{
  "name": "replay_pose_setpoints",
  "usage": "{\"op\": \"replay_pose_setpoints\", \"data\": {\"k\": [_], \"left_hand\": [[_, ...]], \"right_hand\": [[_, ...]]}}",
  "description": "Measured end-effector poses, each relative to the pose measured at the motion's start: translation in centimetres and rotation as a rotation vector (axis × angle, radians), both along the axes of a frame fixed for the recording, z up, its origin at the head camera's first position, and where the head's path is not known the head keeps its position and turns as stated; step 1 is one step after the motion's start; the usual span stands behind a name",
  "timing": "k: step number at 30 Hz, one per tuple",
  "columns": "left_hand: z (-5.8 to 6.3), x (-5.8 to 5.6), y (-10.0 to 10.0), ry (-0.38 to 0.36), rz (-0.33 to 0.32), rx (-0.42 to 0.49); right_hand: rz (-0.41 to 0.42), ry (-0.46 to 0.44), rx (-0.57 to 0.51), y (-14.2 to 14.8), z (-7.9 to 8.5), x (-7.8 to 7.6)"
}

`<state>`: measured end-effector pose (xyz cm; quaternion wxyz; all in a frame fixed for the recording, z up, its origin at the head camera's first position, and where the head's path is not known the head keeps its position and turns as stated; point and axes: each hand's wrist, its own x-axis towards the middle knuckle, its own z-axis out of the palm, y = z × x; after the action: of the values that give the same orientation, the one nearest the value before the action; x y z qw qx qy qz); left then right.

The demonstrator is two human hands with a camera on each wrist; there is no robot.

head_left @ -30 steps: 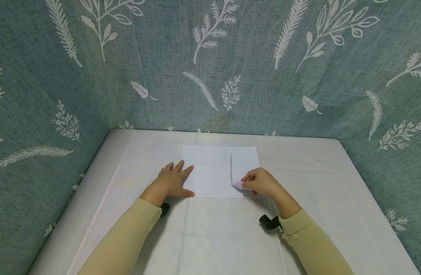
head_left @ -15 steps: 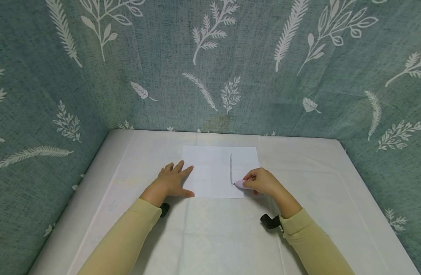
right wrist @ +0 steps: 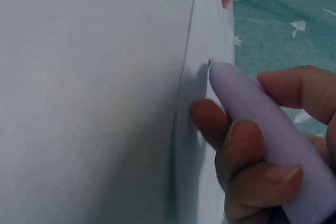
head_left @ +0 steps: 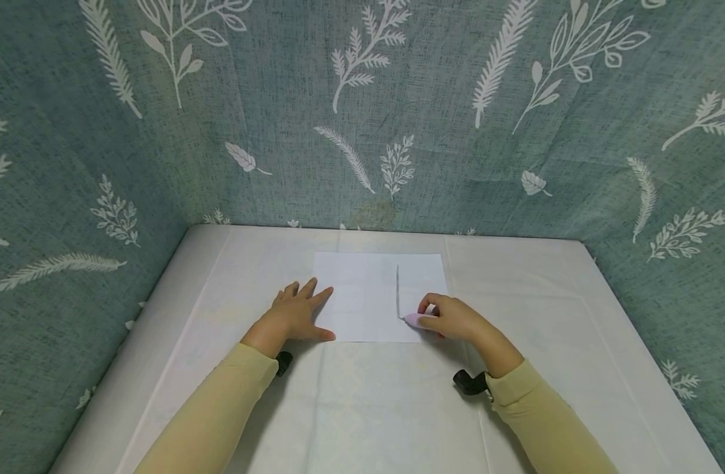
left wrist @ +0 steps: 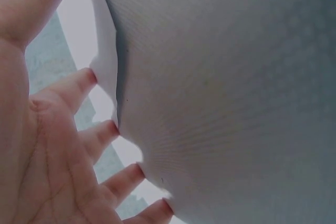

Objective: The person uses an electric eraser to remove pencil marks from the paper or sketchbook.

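A sheet of white paper (head_left: 362, 296) lies on the cloth-covered table, with a thin dark upright line (head_left: 398, 289) on its right half. My right hand (head_left: 451, 318) grips a chunky lilac pen-like tool (right wrist: 262, 114), fingers and thumb curled round its body. The tool's narrow tip is at the lower end of the line, near the paper's front edge; its exact kind is unclear. My left hand (head_left: 294, 313) lies with spread fingers at the paper's left edge, and its fingertips (left wrist: 86, 75) press down there in the left wrist view.
A white cloth (head_left: 392, 408) covers the table. Green leaf-patterned fabric (head_left: 279, 99) rises behind it and along both sides. Black wrist-camera mounts stick out by the left cuff (head_left: 250, 361) and the right cuff (head_left: 512, 382).
My right hand and the tool have shifted slightly to the right along the paper's lower part, and its fingers have moved a little on the tool. The left hand stays in place.
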<state>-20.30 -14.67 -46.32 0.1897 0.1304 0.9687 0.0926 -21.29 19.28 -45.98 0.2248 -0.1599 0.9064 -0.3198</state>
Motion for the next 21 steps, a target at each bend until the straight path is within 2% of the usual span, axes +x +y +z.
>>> {"op": "replay_pose_setpoints", "data": {"k": [7, 15, 18, 21], "left_hand": [[-0.3, 0.1, 0.0, 0.002, 0.003, -0.006], [-0.5, 0.0, -0.1, 0.005, -0.011, -0.003], [-0.5, 0.0, -0.1, 0.006, -0.01, -0.009], [-0.5, -0.1, -0.1, 0.008, -0.009, -0.01]], "right_hand": [[0.094, 0.027, 0.014, 0.2, -0.3, 0.0], [0.171, 0.183, 0.055, 0.5, -0.9, -0.1], [0.184, 0.201, 0.033, 0.7, -1.0, -0.2], [0.175, 0.179, 0.001, 0.9, -1.1, -0.4]]}}
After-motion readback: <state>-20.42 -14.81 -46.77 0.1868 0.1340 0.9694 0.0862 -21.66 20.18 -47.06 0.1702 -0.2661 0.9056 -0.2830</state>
